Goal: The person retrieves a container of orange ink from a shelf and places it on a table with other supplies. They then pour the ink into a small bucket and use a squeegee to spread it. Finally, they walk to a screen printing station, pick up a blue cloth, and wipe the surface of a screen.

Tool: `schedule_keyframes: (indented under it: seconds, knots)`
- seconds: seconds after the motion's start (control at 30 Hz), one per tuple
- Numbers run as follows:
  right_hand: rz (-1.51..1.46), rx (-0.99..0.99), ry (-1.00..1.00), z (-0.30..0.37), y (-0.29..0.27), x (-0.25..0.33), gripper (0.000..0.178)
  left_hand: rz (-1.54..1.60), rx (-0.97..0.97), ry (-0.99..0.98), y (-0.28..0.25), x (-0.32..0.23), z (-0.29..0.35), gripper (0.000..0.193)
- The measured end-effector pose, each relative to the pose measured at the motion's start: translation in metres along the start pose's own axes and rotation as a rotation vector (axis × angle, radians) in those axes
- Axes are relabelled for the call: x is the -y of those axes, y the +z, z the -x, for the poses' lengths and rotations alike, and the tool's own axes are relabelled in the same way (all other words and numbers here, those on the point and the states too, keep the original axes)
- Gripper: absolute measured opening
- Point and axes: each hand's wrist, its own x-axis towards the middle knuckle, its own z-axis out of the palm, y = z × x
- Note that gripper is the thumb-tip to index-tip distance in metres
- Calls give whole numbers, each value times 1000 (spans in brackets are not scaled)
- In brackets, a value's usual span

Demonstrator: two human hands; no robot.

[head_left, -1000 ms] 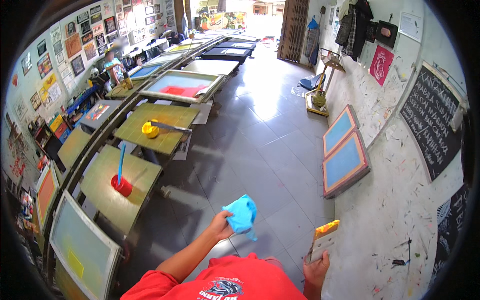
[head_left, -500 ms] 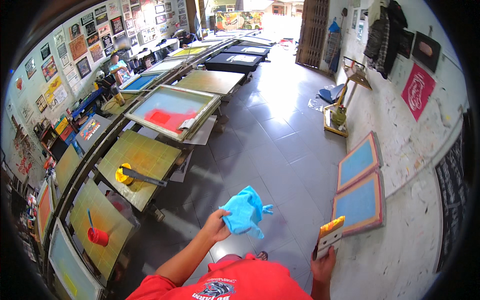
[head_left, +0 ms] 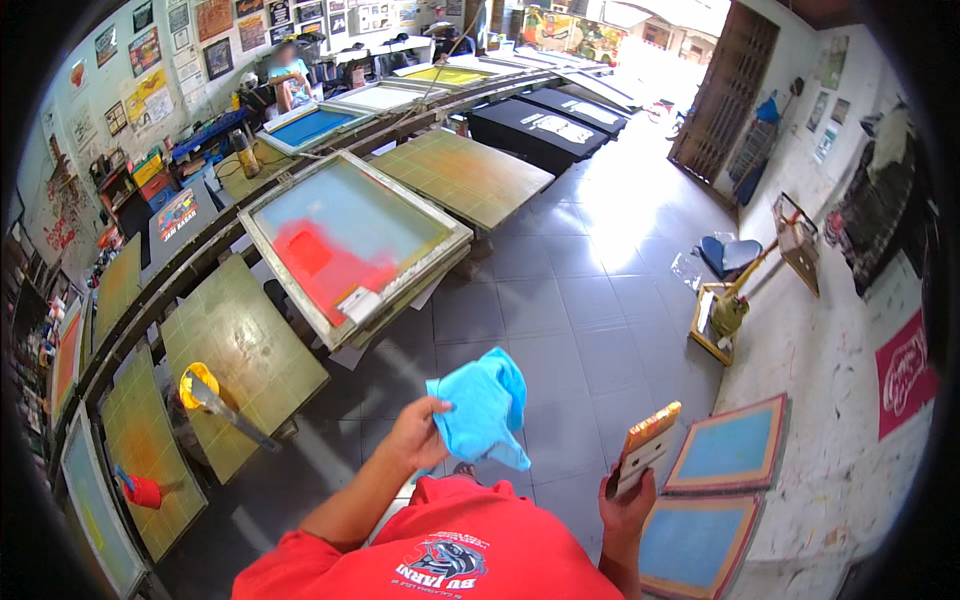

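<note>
A crumpled light-blue cloth [head_left: 482, 408] hangs from my left hand [head_left: 418, 432], its fingers pinching one edge in front of my body. In my right hand [head_left: 628, 510], out to the right, is a squeegee [head_left: 646, 447] held upright by its pale handle, which has dark holes. Yellow-orange ink coats the squeegee's upper edge. The cloth and the squeegee are well apart. Ahead to the left lies a framed printing screen [head_left: 400, 215] with red ink spread on its mesh and a small white-handled tool [head_left: 358, 303] at its near corner.
Printing boards [head_left: 250, 340] line the left side. One carries a yellow ink pot [head_left: 200, 380] with a dark strip across it; another, a red cup [head_left: 146, 491]. Blue-meshed screens [head_left: 728, 445] lean against the right wall. A wooden stand [head_left: 712, 325] stands farther along. A person [head_left: 290, 80] sits at the far left.
My view has turned left and moved toward the red-inked screen. The cloth is still in my left hand and has changed shape; the squeegee stays in my right.
</note>
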Motion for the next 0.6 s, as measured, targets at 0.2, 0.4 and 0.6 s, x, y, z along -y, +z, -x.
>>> schedule_keyframes:
  seconds: [0.2, 0.4, 0.6]
  knots:
    - [-57, -17, -17, -119, 3, 21, 40, -145, 24, 170, 48, -148, -157, 49]
    - [-29, 11, 46, -276, 2, 50, 40, -394, 15, 423, 97, -315, -275, 50]
    - [73, 76, 158, -451, 35, 90, 40, -604, -246, 788, 199, -445, -333, 42]
